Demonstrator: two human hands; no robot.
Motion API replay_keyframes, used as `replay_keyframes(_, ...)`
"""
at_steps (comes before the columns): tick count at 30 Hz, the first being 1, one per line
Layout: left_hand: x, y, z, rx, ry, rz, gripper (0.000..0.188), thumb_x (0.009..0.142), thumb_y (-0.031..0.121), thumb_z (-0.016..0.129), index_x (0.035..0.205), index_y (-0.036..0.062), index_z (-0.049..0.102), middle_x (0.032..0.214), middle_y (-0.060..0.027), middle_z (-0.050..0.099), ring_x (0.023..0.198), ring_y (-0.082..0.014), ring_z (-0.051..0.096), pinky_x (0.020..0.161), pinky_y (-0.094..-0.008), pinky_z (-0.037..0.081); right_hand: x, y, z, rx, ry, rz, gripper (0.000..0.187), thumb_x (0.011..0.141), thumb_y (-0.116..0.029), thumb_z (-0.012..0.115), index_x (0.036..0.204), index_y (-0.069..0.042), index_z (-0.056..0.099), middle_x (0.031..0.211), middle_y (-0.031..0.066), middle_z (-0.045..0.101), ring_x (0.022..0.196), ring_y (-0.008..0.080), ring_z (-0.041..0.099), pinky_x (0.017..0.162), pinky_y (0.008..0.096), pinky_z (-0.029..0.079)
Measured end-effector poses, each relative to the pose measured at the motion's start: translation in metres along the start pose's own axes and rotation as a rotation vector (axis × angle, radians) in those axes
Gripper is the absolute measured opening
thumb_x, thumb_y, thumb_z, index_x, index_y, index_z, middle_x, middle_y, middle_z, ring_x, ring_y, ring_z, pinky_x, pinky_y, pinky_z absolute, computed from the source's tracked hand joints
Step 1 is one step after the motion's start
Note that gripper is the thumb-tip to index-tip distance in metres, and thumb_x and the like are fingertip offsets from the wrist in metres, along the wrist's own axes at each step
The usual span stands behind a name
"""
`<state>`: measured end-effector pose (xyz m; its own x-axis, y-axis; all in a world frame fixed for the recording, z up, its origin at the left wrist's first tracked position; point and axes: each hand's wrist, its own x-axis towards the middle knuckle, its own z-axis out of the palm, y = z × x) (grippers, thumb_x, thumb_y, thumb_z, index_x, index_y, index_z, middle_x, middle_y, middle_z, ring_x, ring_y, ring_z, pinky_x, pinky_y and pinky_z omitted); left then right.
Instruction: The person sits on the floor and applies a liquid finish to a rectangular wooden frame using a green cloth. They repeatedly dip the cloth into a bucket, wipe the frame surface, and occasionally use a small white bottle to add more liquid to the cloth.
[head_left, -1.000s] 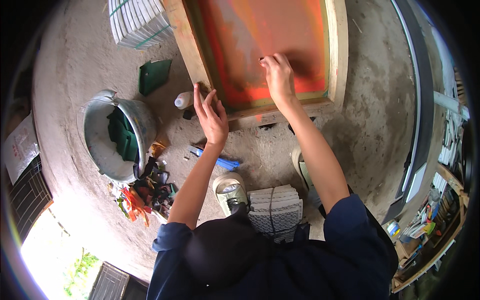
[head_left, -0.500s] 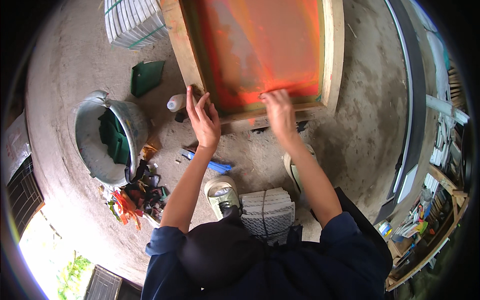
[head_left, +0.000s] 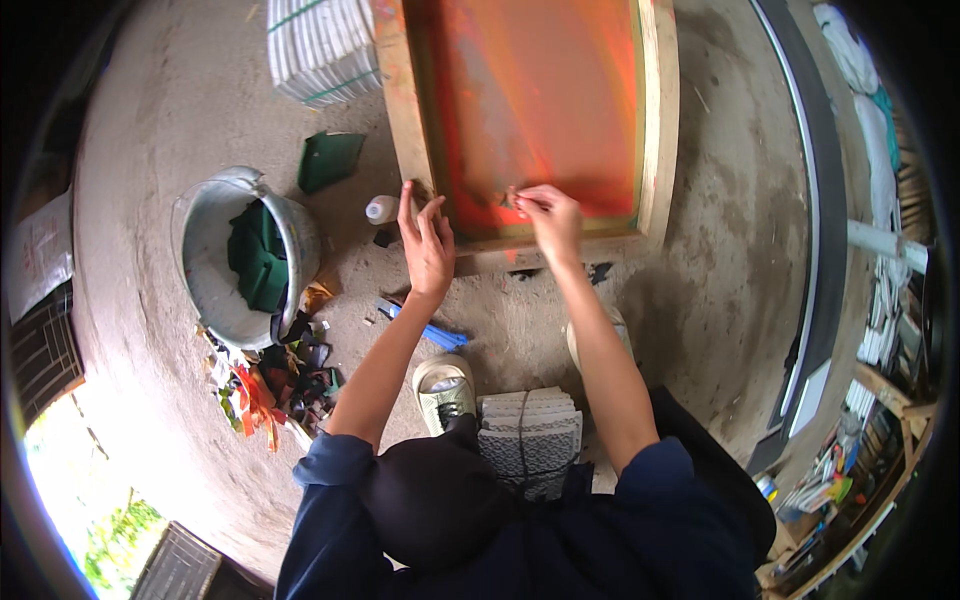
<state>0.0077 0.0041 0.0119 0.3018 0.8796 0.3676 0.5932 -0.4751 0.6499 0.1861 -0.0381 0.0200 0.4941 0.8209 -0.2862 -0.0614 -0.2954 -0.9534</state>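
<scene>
A wooden screen-printing frame [head_left: 655,120] with a mesh [head_left: 540,110] stained orange and red lies before me. My left hand [head_left: 428,250] rests at its near left corner, fingers stretched and spread, gripping nothing. Over the mesh near the frame's front rail, my right hand [head_left: 552,225] is closed in a pinch. Something small and dark shows at its fingertips, too blurred to name. Just left of my left hand lies a small white bottle [head_left: 382,209].
Left stands a grey bucket [head_left: 205,225] holding green material [head_left: 258,260]; a green piece [head_left: 330,160] lies beyond it. Colourful scraps [head_left: 262,400] and a blue-handled tool [head_left: 440,335] lie nearer. Tied bundles sit between my feet [head_left: 530,440] and at the far left [head_left: 322,50].
My right hand has moved a little away from the front rail, farther over the mesh. My left hand stays at the corner. The whole view has shifted slightly.
</scene>
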Motion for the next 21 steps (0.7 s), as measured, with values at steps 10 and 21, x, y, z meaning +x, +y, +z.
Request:
replay_keyframes(10, 0.023, 0.056, -0.077, -0.323, -0.159, -0.238, 0.039, 0.092, 0.021, 0.05, 0.126, 0.0022, 0.043, 0.13, -0.0185, 0.046, 0.128, -0.0337, 0.036, 0.107, -0.042, 0.026, -0.024, -0.083, 0.001, 0.371, -0.429, 0.085, 0.012, 0.083, -0.002, 0.061, 0.095, 0.0, 0.062, 0.088, 0.0043, 0.065, 0.077, 0.0081, 0.057, 0.07, 0.0222, 0.043)
replay_keyframes(21, -0.016, 0.065, -0.19, -0.322, -0.012, -0.567, 0.018, 0.082, 0.016, 0.066, 0.09, 0.0005, 0.063, 0.084, -0.0104, 0.067, 0.079, -0.018, 0.065, 0.071, -0.0309, 0.049, -0.09, -0.136, 0.085, 0.389, -0.814, 0.258, 0.039, 0.084, -0.028, 0.068, 0.112, -0.003, 0.06, 0.104, 0.0034, 0.063, 0.098, 0.0091, 0.054, 0.088, 0.0258, 0.042)
